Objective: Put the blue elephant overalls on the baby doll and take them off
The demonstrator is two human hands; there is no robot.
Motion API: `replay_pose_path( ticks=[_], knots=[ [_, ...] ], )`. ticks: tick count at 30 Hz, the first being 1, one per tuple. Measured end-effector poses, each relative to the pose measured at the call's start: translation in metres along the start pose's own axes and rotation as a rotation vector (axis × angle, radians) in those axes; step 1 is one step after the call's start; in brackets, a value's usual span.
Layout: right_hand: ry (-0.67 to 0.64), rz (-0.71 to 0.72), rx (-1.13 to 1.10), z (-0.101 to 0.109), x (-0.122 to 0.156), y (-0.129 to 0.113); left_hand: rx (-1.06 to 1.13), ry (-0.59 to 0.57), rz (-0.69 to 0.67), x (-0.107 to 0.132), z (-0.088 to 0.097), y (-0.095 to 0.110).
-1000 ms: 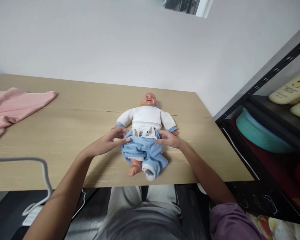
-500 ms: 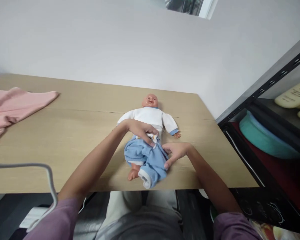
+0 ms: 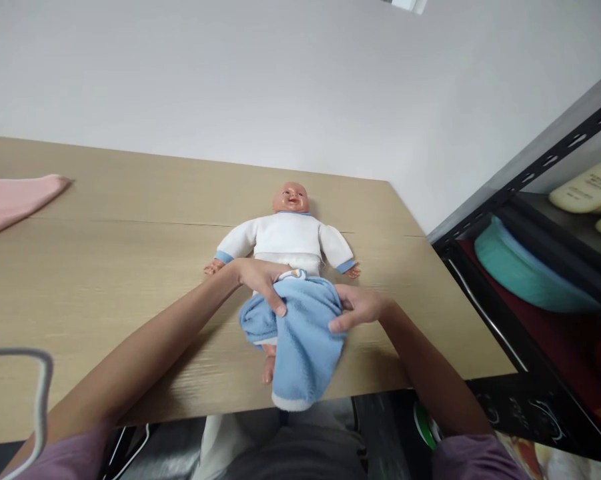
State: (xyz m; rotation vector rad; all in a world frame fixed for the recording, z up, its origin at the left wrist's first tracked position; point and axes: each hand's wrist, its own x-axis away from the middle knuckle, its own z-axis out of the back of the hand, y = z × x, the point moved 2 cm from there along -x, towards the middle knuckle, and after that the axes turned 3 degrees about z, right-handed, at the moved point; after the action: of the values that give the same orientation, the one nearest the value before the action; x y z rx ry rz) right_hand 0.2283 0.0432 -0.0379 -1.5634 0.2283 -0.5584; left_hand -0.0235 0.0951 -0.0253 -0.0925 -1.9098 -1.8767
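Observation:
A baby doll [image 3: 290, 230] in a white top lies on its back on the wooden table [image 3: 130, 267], head toward the wall. Light blue trousers [image 3: 300, 333] are bunched around its hips and legs, one leg hanging past the table's front edge. My left hand [image 3: 260, 283] grips the trousers' waist at the doll's left hip. On the other side, my right hand [image 3: 357, 308] pinches the blue cloth. A printed diaper band [image 3: 293, 273] peeks out above the waist. One bare foot [image 3: 268, 373] shows beneath the cloth.
A pink garment [image 3: 15, 200] lies at the table's far left. A black metal shelf [image 3: 530, 200] stands on the right, holding a teal bowl [image 3: 525, 273] and cream bottles [image 3: 585, 190]. A grey cable loop [image 3: 35, 393] hangs at the lower left. The white wall is behind.
Both hands shifted from the doll's waist sides onto the blue trousers and drew them down toward me; the cloth now hangs over the table edge, covering more of the legs.

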Motion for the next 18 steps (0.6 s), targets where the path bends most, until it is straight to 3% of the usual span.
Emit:
replay_pose_path(
  ticks=[2,4,6,8,11,14,18],
  knots=[
    [-0.114,-0.028,0.131,-0.006,0.001,-0.008,-0.047,-0.006,-0.02,0.0,0.0,0.001],
    [-0.147,-0.04,0.2,-0.009,0.002,-0.009,-0.085,-0.012,-0.059,-0.002,0.001,0.0],
    [-0.075,-0.003,0.138,-0.009,0.001,-0.003,-0.082,-0.016,-0.12,-0.005,0.003,-0.005],
    [0.083,0.065,-0.032,-0.005,0.001,0.008,-0.026,-0.042,-0.179,-0.008,0.006,-0.013],
    [0.278,0.122,-0.269,0.004,-0.001,0.025,0.065,-0.164,-0.25,-0.012,0.007,-0.022],
    [0.261,0.081,-0.305,0.008,-0.005,0.03,0.04,-0.233,-0.258,-0.013,0.007,-0.026],
    [0.218,0.04,-0.176,0.013,-0.009,0.022,-0.019,-0.082,-0.247,-0.011,0.009,-0.023]
  ],
)
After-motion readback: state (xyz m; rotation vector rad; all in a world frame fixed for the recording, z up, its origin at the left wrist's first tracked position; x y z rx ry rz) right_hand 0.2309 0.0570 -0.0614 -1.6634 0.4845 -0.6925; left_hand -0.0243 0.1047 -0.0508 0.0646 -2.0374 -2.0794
